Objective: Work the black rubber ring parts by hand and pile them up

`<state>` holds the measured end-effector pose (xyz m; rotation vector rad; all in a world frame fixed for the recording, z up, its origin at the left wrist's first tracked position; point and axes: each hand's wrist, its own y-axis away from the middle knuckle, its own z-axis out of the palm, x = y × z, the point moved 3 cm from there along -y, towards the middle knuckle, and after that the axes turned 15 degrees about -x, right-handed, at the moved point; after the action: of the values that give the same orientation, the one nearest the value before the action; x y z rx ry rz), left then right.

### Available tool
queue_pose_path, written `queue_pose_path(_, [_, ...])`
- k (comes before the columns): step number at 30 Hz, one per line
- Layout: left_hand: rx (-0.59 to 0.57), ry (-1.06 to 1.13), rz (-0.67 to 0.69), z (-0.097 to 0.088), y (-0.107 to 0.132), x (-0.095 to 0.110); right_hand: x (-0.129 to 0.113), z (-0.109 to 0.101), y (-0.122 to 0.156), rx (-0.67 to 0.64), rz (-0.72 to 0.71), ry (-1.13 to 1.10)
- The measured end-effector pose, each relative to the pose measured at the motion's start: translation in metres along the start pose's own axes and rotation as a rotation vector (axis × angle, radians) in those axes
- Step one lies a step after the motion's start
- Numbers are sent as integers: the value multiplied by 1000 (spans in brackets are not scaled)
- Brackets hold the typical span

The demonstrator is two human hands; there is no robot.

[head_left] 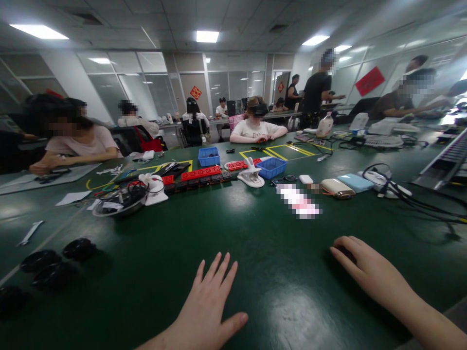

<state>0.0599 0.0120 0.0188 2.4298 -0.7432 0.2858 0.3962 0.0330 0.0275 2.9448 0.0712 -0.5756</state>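
My left hand [209, 304] lies flat on the green table [255, 233] with its fingers spread and nothing in it. My right hand [368, 272] rests further right, fingers together and curled down over a small dark shape that I cannot make out. Several black round discs [54, 265] lie to the far left of my left hand, and a small wrench [29, 232] lies beyond them.
Across the table are a bowl with wires [120, 200], red power strips [200, 173], two blue bins [270, 167], white clip stands [251, 176], a power bank [337, 187] and black cables [412, 197]. Several people sit or stand around the far tables.
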Motion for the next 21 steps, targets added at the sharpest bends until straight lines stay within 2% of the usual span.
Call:
queue_pose_path(5, [18, -26, -10, 1, 0, 0, -10, 2, -7, -4, 15, 5])
queue_pose_path(10, [53, -24, -9, 1, 1, 2, -48, 4, -22, -73, -89, 23])
queue_pose_path(13, [79, -11, -13, -1, 3, 4, -82, 12, -34, -93, -179, 38])
queue_pose_path(16, [127, 25, -67, -4, 6, -2, -125, 27, -42, -118, -306, 54])
queue_pose_path(21, [250, -6, -208, -3, 16, -38, -208, 63, -33, -202, -572, 74])
